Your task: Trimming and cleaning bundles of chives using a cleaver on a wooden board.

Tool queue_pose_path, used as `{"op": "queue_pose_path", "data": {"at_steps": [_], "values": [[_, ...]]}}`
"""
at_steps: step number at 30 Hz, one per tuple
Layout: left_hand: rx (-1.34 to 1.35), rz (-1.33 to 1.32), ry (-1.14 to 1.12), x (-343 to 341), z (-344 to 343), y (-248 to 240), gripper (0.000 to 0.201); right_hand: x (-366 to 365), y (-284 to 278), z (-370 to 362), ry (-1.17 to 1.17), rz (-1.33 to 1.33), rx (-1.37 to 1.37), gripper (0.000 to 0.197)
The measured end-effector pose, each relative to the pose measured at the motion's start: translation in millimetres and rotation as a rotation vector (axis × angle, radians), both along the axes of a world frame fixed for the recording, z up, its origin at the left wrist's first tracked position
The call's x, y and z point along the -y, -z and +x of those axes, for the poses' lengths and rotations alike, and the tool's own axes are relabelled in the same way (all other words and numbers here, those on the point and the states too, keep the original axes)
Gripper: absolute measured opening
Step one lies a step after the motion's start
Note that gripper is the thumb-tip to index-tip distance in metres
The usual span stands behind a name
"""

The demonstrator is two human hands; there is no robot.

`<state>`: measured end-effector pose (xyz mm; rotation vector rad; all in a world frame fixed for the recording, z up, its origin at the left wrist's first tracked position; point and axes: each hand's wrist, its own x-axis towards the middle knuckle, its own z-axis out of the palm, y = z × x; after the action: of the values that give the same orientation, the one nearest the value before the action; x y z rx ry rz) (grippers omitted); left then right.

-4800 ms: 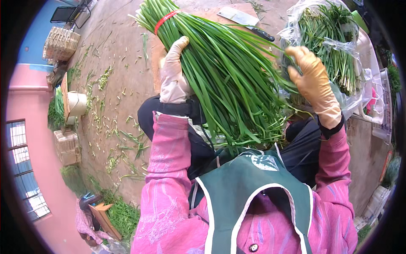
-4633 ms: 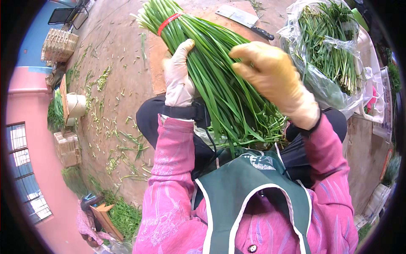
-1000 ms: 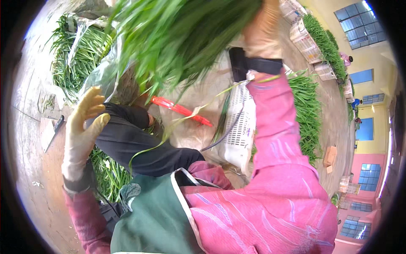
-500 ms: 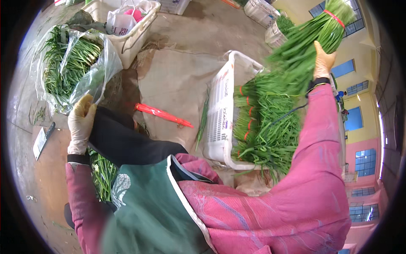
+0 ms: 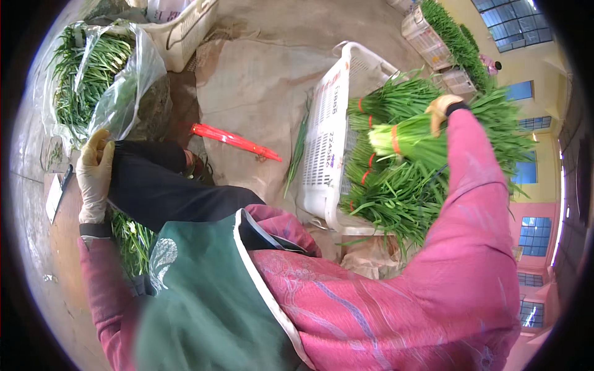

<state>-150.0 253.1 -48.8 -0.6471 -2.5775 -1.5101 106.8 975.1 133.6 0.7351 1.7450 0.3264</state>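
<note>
My right hand point(image 5: 444, 112), in a pale glove, is closed around a banded bunch of green chives point(image 5: 411, 141) above the right part of a white plastic crate point(image 5: 322, 142). The bunch lies sideways, its pale cut ends and orange band toward the left, its leaf tips beyond my hand. Several other banded bunches point(image 5: 396, 204) fill the crate beneath it. By my dark-trousered knee, my left hand point(image 5: 96, 176), also gloved, has loosely bent fingers with nothing visible in them. Beyond it stands a clear plastic bag point(image 5: 133, 86) of loose greens.
A bundle of red ties point(image 5: 235, 142) lies on the brown ground sheet point(image 5: 241, 93). A wide-bladed knife point(image 5: 57, 196) rests on a board at the left. More loose stalks point(image 5: 131, 244) sit beside my left forearm. Filled crates point(image 5: 427, 40) stand at the far right.
My right hand has brought the chive bunch down from the upper right to the crate, turning its banded end leftward. My left hand stays by the knee. The view has shifted slightly.
</note>
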Motion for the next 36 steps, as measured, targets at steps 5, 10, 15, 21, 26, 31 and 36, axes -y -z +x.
{"op": "queue_pose_path", "data": {"at_steps": [5, 10, 15, 21, 26, 31, 36], "values": [[-0.057, -0.188, -0.039, -5.4, 4.2, -6.6, 0.03, 26.2, 186.9, 49.6, 0.055, -0.203, 0.012, 0.088], [0.029, -0.313, -0.079, 2.0, 1.5, -5.4, 0.031, 72.9, 246.7, 69.1, -0.195, -0.176, 0.067, 0.079], [0.037, -0.304, -0.049, 4.8, -2.2, 3.7, 0.032, 75.5, 265.2, 100.1, -0.252, -0.133, -0.032, 0.063], [0.236, -0.35, -0.09, 7.4, -13.3, -7.2, 0.033, 82.6, 250.5, 85.0, -0.174, -0.32, 0.124, 0.085], [0.112, -0.322, -0.091, 14.8, -11.3, 4.9, 0.032, 145.0, 267.9, 82.5, -0.664, -0.265, 0.045, 0.047], [-0.073, -0.266, -0.079, -11.2, 2.9, -4.0, 0.03, 198.8, 299.6, 124.8, -0.894, -0.422, 0.238, 0.043], [-0.03, -0.178, -0.079, -5.2, 5.4, -0.7, 0.03, 222.7, 287.6, 142.6, -0.759, -0.586, 0.509, 0.046]]}}
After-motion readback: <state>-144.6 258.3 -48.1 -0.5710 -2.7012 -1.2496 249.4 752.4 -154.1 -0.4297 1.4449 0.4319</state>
